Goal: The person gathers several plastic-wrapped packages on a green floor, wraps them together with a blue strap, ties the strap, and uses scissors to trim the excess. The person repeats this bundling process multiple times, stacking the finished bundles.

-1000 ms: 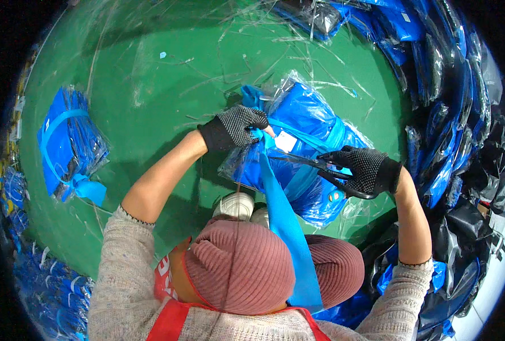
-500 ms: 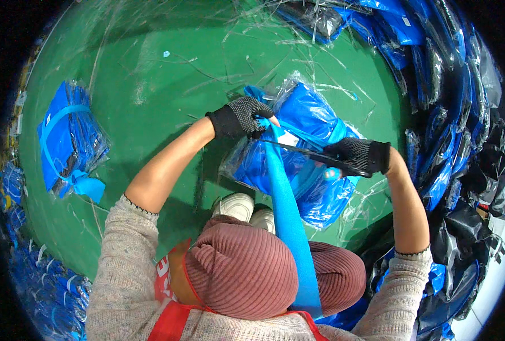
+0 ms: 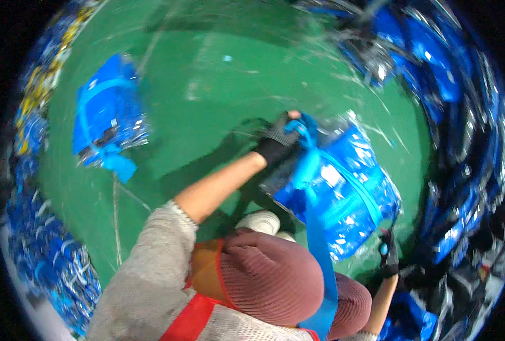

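My left hand (image 3: pixel 281 136), in a black dotted glove with bare fingertips, is closed on a bright blue fabric strap (image 3: pixel 319 238) at its knotted end. The strap crosses a bundle (image 3: pixel 349 227) of blue folded pieces in clear plastic, and a long length runs down over my lap. Lower right, away from the bundle's edge, my right hand (image 3: pixel 389 258), also gloved, is closed round a thin dark tool with a light-blue spot (image 3: pixel 383 249). Blur hides the tool's exact kind.
A second strapped blue bundle (image 3: pixel 107 111) lies on the green floor (image 3: pixel 207 136) at left. Blue plastic-wrapped packs (image 3: pixel 474 170) are heaped along the right, with more packs (image 3: pixel 48 261) at lower left. Clear plastic scraps are strewn about the floor.
My right hand, with the dark tool, has pulled back from the strap toward the lower right. My left hand keeps hold of the strap near the knot. The whole view has shifted.
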The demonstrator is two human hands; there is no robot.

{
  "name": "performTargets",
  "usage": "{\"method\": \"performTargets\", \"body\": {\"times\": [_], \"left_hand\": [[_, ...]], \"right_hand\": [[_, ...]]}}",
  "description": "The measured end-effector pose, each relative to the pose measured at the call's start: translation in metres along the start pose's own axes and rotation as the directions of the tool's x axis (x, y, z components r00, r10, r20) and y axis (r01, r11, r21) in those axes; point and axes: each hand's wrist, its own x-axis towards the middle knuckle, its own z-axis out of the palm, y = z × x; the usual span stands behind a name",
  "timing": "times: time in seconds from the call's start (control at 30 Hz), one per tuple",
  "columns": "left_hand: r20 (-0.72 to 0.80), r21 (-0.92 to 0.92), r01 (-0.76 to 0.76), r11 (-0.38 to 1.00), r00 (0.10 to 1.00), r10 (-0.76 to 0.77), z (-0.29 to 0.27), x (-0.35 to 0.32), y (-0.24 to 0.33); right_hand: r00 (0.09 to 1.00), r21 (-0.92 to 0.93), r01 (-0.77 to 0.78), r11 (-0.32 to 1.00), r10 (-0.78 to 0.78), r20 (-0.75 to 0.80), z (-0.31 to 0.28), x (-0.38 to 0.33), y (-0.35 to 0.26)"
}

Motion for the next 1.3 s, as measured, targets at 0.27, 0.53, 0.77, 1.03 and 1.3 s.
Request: {"method": "performTargets", "body": {"times": [0.27, 0.53, 0.77, 1.03, 1.3], "left_hand": [[0.05, -0.031, -0.239, 0.971, 0.969, 0.24, -0.017, -0.004, 0.071], [0.756, 0.121, -0.728, 0.675, 0.508, 0.413, -0.016, 0.008, 0.067], [0.661, -0.038, -0.572, 0.82, 0.601, 0.45, -0.022, 0.014, 0.052], [0.571, 0.074, -0.517, 0.853, 0.723, 0.389, -0.029, 0.031, 0.057], [0.572, -0.001, -0.28, 0.96, 0.787, 0.231, -0.027, 0.032, 0.068]], "right_hand": [[0.948, 0.178, 0.031, 0.983, 0.028, -0.317, 0.045, -0.017, -0.049], [0.971, -0.672, 0.237, 0.701, -0.143, 0.193, 0.096, -0.006, -0.18], [0.901, -0.833, 0.433, 0.345, -0.137, 0.411, 0.121, 0.04, -0.246], [0.938, -0.846, 0.334, 0.415, -0.059, 0.342, 0.101, 0.056, -0.268], [0.937, -0.853, 0.34, 0.396, -0.064, 0.344, 0.096, 0.048, -0.298]]}}
